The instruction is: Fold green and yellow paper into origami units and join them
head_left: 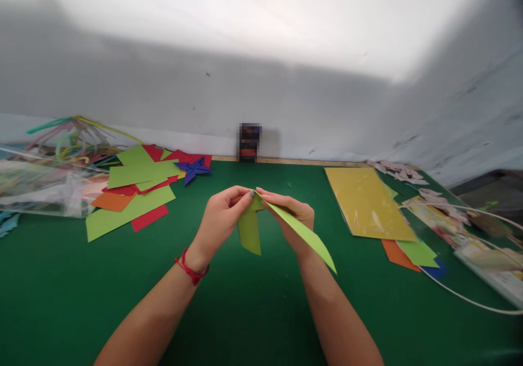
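Between my two hands is a strip of light green paper [302,231], held up over the green tabletop and bent at the top. One part of it hangs down beneath my left hand; the longer part slopes down to the right, across my right wrist. My left hand [226,209] is closed, pinching the bend between thumb and fingers, with a red cord bracelet on that wrist. My right hand [292,213] is closed on the same paper just beside it, fingertips nearly meeting the left ones. The paper hides part of my right palm.
Green, red and orange paper pieces [141,175] lie at the left, with a folded blue paper star [194,170]. Farther left are pipe cleaners [73,137] and a clear plastic bag [53,191]. A yellow paper pack [368,202] and a white cable [453,295] lie right. A pixelated object [249,142] stands against the wall.
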The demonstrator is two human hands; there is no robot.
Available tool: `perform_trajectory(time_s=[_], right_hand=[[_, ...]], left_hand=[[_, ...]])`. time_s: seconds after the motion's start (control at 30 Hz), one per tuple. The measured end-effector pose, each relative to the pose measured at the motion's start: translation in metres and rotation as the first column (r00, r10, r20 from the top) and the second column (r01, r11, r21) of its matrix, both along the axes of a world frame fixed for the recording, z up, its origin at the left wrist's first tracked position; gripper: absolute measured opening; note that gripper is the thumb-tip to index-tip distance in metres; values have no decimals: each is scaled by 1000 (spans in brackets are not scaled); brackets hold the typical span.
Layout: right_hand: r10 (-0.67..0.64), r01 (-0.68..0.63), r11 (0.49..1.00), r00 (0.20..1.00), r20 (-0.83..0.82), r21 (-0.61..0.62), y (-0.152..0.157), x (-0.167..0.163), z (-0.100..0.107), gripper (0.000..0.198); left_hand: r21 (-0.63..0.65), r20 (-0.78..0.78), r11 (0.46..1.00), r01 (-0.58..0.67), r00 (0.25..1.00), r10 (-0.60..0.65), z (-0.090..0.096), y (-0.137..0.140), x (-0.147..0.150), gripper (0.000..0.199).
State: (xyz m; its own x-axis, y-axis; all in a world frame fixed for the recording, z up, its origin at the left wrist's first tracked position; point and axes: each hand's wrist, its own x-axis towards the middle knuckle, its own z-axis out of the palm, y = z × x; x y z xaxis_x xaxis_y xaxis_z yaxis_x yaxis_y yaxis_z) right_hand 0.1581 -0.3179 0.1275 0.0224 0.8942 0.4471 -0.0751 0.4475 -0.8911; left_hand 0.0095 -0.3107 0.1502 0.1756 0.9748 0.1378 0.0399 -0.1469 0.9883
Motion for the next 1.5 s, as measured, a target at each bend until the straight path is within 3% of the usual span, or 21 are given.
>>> perform_trajectory(time_s=[0.13,0.23,0.4,0.5,0.83,1.17,1.5], right_hand=[[14,-31,993,989,150,112,-3,8,5,25],[-53,-42,964,937,345,261,-4,11,6,33],[-288,-2,824,860,422,567,1,12,-7,41],[-337,-36,756,834,436,653,5,13,-12,42],[-161,-225,795,816,555,563,17,27,-8,34],[-242,-228,776,754,611,588,15,28,-3,32],[-159,-261,800,776,610,540,16,27,-8,33]], left_hand=[[4,7,1000,5,1000,-5,2,0,-2,26],[-5,14,1000,-23,1000,23,0,0,-1,26],[-53,118,998,-25,993,31,-4,-1,2,24],[-105,195,994,10,981,10,-5,-1,0,23],[-200,268,974,112,962,-55,-8,5,-6,23],[-236,280,963,131,958,-61,-4,3,-8,22],[-247,286,961,128,957,-54,-3,4,-10,24]])
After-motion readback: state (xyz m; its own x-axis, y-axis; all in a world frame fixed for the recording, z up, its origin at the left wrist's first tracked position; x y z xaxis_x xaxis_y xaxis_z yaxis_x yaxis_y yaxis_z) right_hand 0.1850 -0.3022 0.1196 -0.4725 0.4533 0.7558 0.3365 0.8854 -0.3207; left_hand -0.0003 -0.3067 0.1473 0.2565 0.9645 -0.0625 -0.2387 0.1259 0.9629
